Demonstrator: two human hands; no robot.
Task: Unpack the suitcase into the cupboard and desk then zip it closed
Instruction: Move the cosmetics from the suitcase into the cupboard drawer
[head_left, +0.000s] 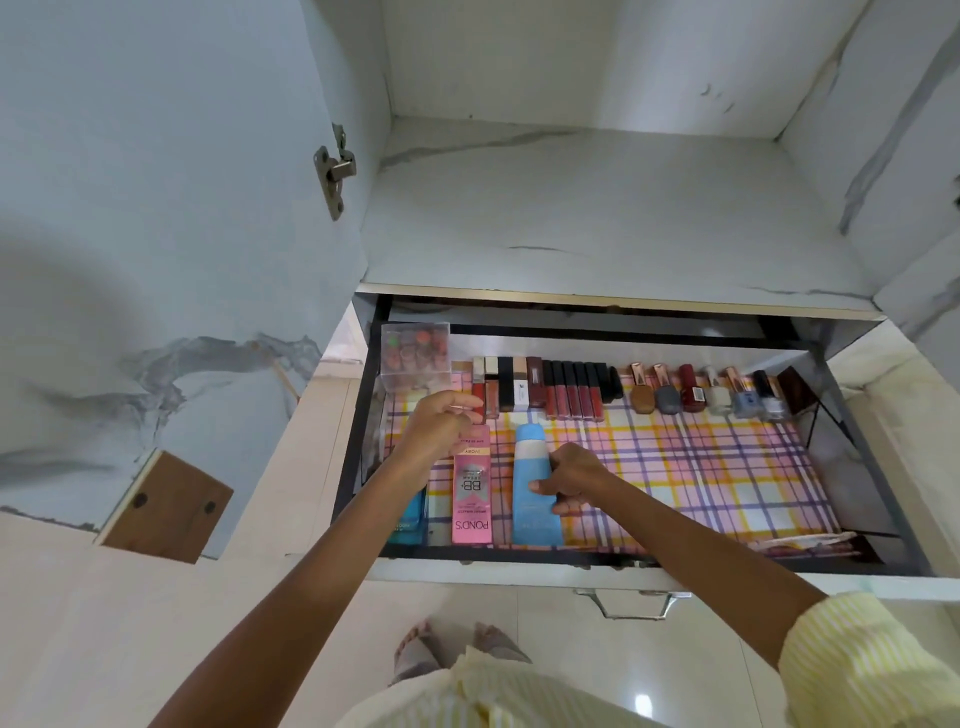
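Blue tube (532, 480), paler cap, lies flat in drawer (878, 525).

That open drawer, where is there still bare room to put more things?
The checked pink liner lies bare right of the light blue tube, below the row of nail polish bottles. The left side is crowded: the pink carton, both hands, the clear plastic box.

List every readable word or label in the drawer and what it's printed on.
"POND'S", on the near end of the flat pink carton.
"BB+" with "CREAM", mid-carton.
"IVORY", on its gold band.
Print on the tall light-blue tube, the teal pack by the left hand, and the nail-polish bottles: too blurred to read.
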